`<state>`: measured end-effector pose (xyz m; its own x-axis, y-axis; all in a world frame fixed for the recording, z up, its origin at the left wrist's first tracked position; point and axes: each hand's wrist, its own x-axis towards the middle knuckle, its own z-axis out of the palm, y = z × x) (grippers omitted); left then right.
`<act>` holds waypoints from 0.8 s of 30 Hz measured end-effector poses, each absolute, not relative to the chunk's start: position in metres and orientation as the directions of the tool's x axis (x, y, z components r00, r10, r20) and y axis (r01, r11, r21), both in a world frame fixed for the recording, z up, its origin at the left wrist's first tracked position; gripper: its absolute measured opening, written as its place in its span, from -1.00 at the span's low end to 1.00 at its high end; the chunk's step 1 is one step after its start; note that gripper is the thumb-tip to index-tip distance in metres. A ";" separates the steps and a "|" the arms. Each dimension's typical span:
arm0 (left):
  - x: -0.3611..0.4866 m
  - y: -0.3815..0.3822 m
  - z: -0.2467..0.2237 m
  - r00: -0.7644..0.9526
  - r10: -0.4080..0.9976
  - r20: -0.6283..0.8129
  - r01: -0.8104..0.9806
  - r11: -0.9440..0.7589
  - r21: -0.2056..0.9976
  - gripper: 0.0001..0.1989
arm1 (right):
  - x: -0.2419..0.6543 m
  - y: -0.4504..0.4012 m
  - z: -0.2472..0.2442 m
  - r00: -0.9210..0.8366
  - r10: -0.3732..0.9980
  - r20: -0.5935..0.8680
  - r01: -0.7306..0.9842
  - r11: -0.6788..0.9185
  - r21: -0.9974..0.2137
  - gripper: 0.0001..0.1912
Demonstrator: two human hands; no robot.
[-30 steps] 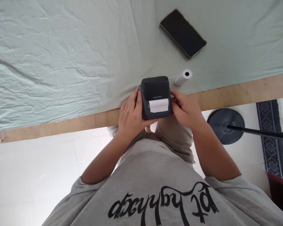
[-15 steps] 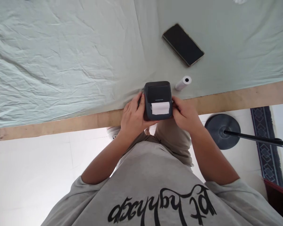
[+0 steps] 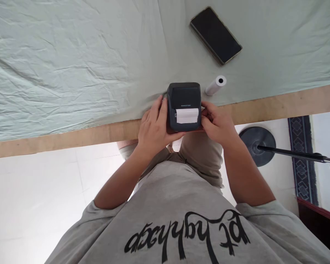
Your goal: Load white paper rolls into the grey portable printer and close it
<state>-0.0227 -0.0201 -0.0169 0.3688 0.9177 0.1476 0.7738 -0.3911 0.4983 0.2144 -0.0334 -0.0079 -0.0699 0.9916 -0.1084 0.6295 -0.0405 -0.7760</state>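
A small black receipt printer point(image 3: 184, 96) stands at the table's near edge, with a strip of white paper point(image 3: 187, 116) sticking out of its front. Along the printer's left side lie the fingers of my left hand point(image 3: 154, 126), the thumb reaching under its front edge. My right hand point(image 3: 218, 123) grips the right side with bent fingers; its fingertips are partly hidden against the casing. Just right of the printer, a white paper roll point(image 3: 216, 85) with a dark core rests on the cloth.
A dark smartphone point(image 3: 216, 36) in a case lies farther back on the pale green cloth point(image 3: 85, 66). The bare wooden edge point(image 3: 277, 103) of the table runs in front. On the floor at right are a round black stand base point(image 3: 254, 146) with a pole and a patterned rug point(image 3: 302, 157).
The view has shifted slightly, so table and phone appear higher or lower in frame together. Both hands stay at the printer's sides; the paper strip looks the same.
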 end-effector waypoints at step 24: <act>-0.028 -0.015 -0.020 0.390 0.901 0.191 0.788 -0.434 0.437 0.14 | 0.217 -0.024 0.013 -0.209 0.937 -0.280 0.628 -0.091 -0.773 -0.23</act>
<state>-0.0281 -0.0153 -0.0203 0.3900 0.9008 0.1911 0.7879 -0.4338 0.4371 0.2175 -0.0240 0.0130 -0.2087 0.9370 -0.2801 0.6276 -0.0913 -0.7731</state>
